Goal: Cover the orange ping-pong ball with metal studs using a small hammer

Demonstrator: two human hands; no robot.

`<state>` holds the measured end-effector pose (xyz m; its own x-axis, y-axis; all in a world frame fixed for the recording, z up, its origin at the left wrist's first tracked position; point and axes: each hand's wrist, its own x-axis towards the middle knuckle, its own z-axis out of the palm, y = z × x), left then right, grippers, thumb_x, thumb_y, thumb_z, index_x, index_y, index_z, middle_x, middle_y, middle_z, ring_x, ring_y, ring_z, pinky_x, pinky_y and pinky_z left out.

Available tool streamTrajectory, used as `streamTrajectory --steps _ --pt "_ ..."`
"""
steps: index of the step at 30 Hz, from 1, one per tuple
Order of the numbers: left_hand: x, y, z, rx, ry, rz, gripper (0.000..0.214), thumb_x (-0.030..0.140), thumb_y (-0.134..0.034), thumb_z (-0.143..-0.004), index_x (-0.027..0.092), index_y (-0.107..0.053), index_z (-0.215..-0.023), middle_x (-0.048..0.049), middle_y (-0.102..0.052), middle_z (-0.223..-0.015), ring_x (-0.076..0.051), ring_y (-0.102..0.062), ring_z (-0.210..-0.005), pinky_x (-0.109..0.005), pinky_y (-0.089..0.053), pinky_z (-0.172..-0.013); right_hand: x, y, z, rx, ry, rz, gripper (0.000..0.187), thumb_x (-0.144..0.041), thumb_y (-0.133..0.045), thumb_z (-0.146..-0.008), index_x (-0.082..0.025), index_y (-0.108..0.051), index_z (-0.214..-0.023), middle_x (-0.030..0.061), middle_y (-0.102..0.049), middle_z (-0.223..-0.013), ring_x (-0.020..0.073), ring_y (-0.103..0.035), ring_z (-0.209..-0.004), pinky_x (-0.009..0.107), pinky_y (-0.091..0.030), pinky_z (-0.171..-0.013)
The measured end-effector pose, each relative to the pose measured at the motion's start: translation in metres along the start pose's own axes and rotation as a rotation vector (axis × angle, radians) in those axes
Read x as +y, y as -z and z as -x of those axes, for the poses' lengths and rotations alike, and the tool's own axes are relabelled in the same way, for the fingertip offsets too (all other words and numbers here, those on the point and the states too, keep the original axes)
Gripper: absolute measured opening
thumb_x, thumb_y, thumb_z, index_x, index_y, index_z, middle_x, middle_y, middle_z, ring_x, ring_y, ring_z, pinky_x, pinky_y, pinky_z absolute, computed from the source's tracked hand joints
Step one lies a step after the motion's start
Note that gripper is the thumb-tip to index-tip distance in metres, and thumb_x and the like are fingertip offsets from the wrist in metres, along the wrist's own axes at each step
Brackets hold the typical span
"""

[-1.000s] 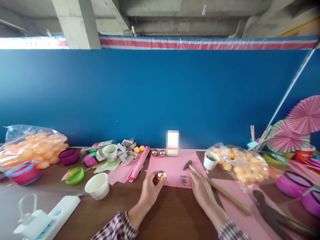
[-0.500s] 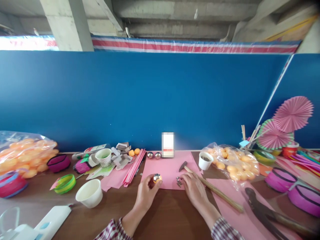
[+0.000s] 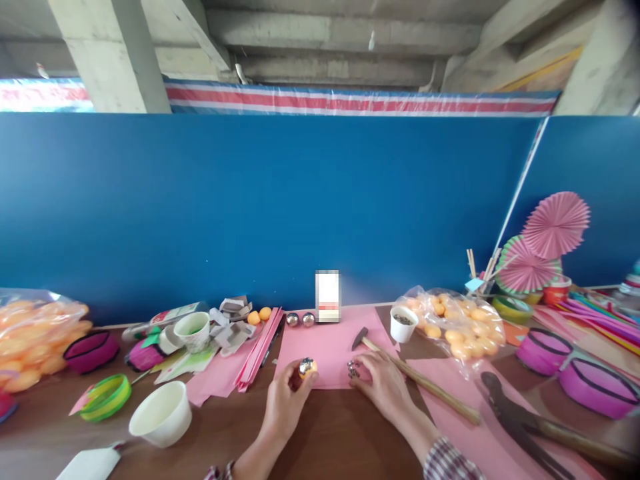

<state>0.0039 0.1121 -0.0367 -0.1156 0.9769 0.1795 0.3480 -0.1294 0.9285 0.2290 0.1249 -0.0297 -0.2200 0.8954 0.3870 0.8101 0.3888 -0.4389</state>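
Observation:
My left hand is closed around an orange ball held just above the table. Shiny silver metal heads, like thumbtacks, cover much of the ball. My right hand is at a small pile of silver thumbtacks on the pink paper. Its thumb and forefinger are apart at the pile's right side, touching it or almost so. Two silver-covered balls sit at the paper's far edge. A wooden-handled hammer lies beside my right hand, partly behind it.
A white cup of small dark pieces stands behind the hammer, near a bag of orange balls. Another hammer lies at front right. To the left are a white bowl, pink strips and a patterned cup.
The view has shifted, so most things sit further left. My right fingertips have closed in on the thumbtack pile and parted around its edge. My left hand still holds the ball.

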Motion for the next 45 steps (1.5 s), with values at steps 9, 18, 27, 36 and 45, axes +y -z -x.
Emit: streamTrajectory --steps 9,18,27,36,45 --pt "0.0 -0.001 -0.001 -0.01 -0.021 -0.021 0.041 0.047 -0.059 -0.073 0.014 -0.063 -0.097 -0.0017 -0.062 -0.07 -0.016 -0.056 -0.06 -0.024 -0.046 -0.056 -0.004 0.001 0.0 -0.014 0.107 -0.043 0.025 -0.026 -0.048 -0.085 -0.023 -0.058 -0.109 0.0059 -0.061 -0.11 0.0237 -0.05 -0.108 0.039 -0.038 -0.092" --pt "0.007 0.001 0.002 -0.021 -0.018 -0.053 0.039 0.046 -0.058 -0.074 0.014 -0.063 -0.096 -0.0012 -0.06 -0.068 -0.015 -0.052 -0.057 -0.024 -0.044 -0.055 -0.006 -0.001 -0.001 -0.043 0.121 -0.102 0.022 -0.015 -0.049 -0.083 -0.021 -0.06 -0.101 0.0054 -0.064 -0.103 0.0206 -0.055 -0.101 0.035 -0.041 -0.09" --pt "0.008 -0.001 0.002 0.014 -0.016 0.004 0.041 0.048 -0.061 -0.07 0.014 -0.065 -0.092 -0.0031 -0.064 -0.07 -0.015 -0.054 -0.056 -0.024 -0.046 -0.053 -0.01 0.001 0.0 -0.056 0.182 -0.117 0.027 -0.015 -0.045 -0.085 -0.023 -0.061 -0.105 0.006 -0.062 -0.109 0.0195 -0.056 -0.102 0.033 -0.043 -0.088" --pt "0.01 0.0 0.003 0.01 0.003 0.009 0.042 0.048 -0.062 -0.069 0.014 -0.065 -0.092 -0.001 -0.061 -0.064 -0.014 -0.052 -0.053 -0.024 -0.044 -0.052 0.007 -0.001 -0.001 0.062 0.11 -0.138 0.025 -0.017 -0.039 -0.087 -0.019 -0.062 -0.097 0.0063 -0.065 -0.1 0.0197 -0.058 -0.098 0.033 -0.044 -0.087" --pt "0.012 0.001 0.004 -0.026 -0.019 -0.047 0.037 0.044 -0.06 -0.073 0.014 -0.063 -0.095 -0.0019 -0.063 -0.069 -0.014 -0.053 -0.054 -0.023 -0.044 -0.053 0.018 0.006 0.003 0.056 0.021 0.133 0.025 -0.01 -0.04 -0.079 -0.022 -0.062 -0.082 0.0017 -0.066 -0.09 0.0198 -0.057 -0.087 0.032 -0.042 -0.077"
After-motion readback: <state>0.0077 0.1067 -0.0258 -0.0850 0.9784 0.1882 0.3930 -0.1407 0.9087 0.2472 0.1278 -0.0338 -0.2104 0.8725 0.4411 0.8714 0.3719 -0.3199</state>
